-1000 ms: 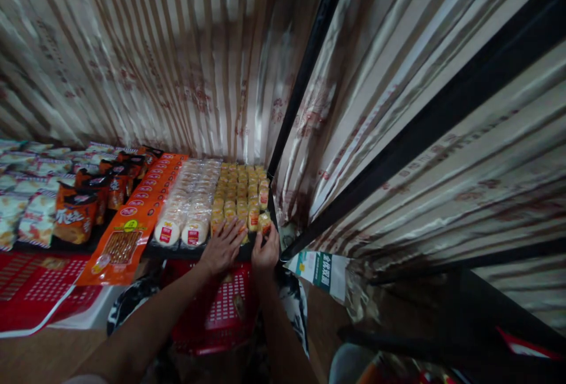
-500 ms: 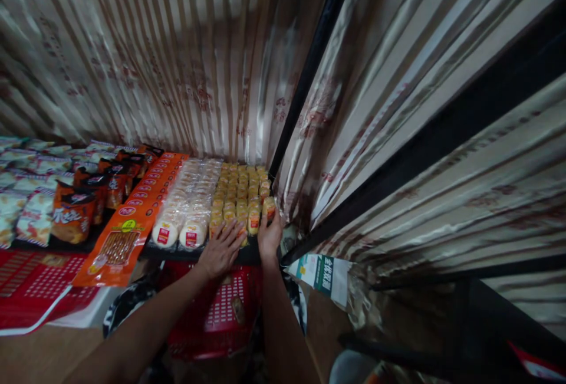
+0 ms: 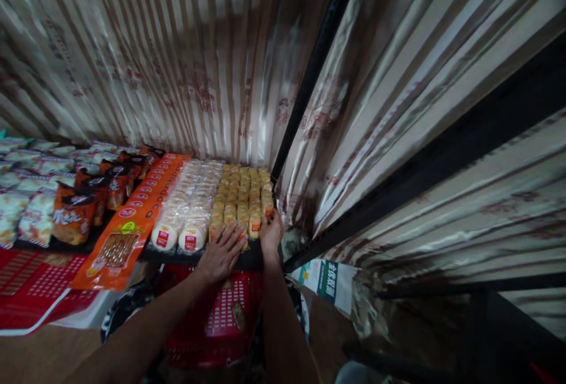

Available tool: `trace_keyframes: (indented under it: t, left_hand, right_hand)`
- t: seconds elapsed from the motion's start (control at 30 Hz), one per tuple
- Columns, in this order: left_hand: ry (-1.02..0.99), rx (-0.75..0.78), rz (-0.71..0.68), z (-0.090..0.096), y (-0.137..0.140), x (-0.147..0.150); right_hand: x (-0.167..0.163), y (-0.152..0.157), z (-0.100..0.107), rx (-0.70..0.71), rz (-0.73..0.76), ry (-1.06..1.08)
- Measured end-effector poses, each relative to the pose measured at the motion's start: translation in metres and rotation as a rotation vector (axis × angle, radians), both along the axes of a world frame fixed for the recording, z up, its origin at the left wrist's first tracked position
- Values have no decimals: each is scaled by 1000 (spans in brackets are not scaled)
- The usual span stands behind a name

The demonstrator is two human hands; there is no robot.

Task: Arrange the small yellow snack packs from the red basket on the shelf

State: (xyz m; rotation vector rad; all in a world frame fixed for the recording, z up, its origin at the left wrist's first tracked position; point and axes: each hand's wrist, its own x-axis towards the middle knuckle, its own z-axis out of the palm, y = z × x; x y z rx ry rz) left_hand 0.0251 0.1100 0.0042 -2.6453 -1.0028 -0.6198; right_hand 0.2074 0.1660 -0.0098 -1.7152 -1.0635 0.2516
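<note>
Small yellow wrapped snacks (image 3: pixel 239 192) stand in tight rows at the right end of the black shelf (image 3: pixel 247 259). My left hand (image 3: pixel 223 249) lies with fingers stretched over the front of the left rows, touching the packs and holding none. My right hand (image 3: pixel 271 233) is at the front of the rightmost row, its fingers bent around a yellow snack pack (image 3: pixel 267 202); the fingers partly hide it. Just left are two rows of round white cakes (image 3: pixel 191 238) in clear wrap with red labels.
Orange snack packs (image 3: pixel 121 242), orange-black bags (image 3: pixel 73 216) and white bags (image 3: pixel 38 219) fill the left of the shelf. Red baskets (image 3: pixel 207 337) sit below. Black posts (image 3: pixel 309 71) and a striped curtain (image 3: pixel 198 48) close in behind and right. A printed carton (image 3: pixel 327 278) lies low right.
My right hand has moved the yellow snack pack slightly back into line with the rightmost row, and its fingers have bent more. My left hand stays nearly in place.
</note>
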Motion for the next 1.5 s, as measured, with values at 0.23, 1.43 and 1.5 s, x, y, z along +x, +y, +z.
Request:
trace_keyframes:
  t: [0.23, 1.43, 1.5]
  left_hand:
    - [-14, 0, 6, -3, 1, 1]
    - [20, -14, 11, -3, 1, 1]
    - [19, -18, 13, -2, 1, 1]
  right_hand:
    - [0, 4, -4, 40, 20, 26]
    - [7, 28, 1, -9, 83, 174]
    - [7, 29, 6, -40, 71, 192]
